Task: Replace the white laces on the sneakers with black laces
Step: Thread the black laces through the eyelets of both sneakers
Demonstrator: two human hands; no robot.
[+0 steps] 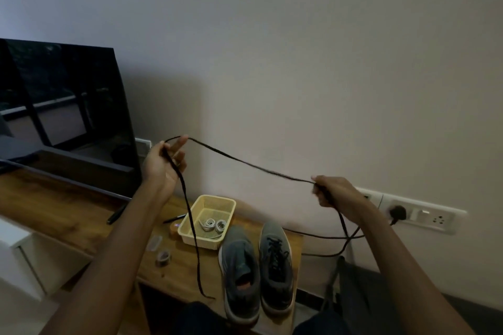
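Black lace (245, 162) is gripped by left hand (163, 166) and right hand (333, 194).
Laced shoe (275, 275) is seen at basket's (198, 239) 4 o'clock; bare shoe (236, 253), at 5, is left.

The room is dim, lit by soft, flat light that seems to come from the right: the wall (326, 62) is warmer and paler on that side and fades to bluish grey toward the upper left. The television (62, 95) throws a broad, soft-edged shadow on the wall beside it, and its dark screen mirrors a brighter scene without harsh glare. The black lace (245, 162) smears with motion blur near the right hand (334, 193). Wide-angle distortion makes the television's side lean. The sneakers (255, 266) look murky and grainy, with soft details.
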